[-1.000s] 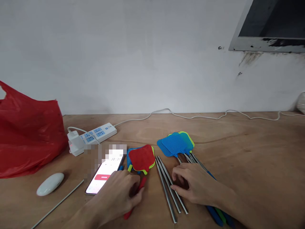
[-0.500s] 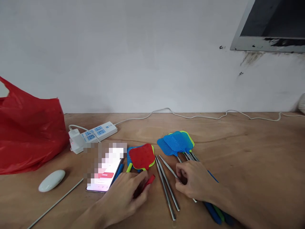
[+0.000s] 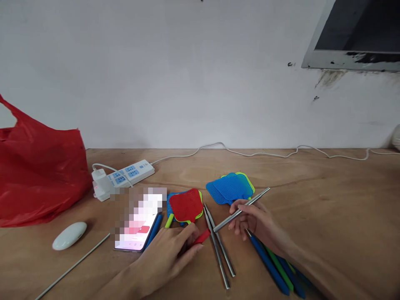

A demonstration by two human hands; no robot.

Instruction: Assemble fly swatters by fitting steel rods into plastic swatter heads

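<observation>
My left hand (image 3: 170, 254) is closed around a red handle (image 3: 202, 237), whose end pokes out past the fingers. A metal rod (image 3: 229, 218) is pinched in my right hand (image 3: 253, 218), slanting up to the right. Two more metal rods (image 3: 223, 250) lie on the table between the hands. Behind my left hand are fly swatter heads, with a red one (image 3: 186, 204) on top of yellow-green and blue ones. Beyond my right hand lie blue swatter heads (image 3: 229, 187) over a yellow-green one. Blue and green handles (image 3: 271, 264) rest below my right wrist, partly covered by the arm.
Left of my left hand lies a lit phone (image 3: 137, 229), partly pixelated, beside a blue handle (image 3: 154, 228). A white power strip (image 3: 140, 170) with a plug, a white oval device (image 3: 69, 236) and a red plastic bag (image 3: 43, 175) are farther left. A cable (image 3: 256, 153) runs along the wall.
My right hand has lifted the metal rod off the table and turned it, so it now slants up to the right. My left hand keeps the red handle, its end swung slightly rightward.
</observation>
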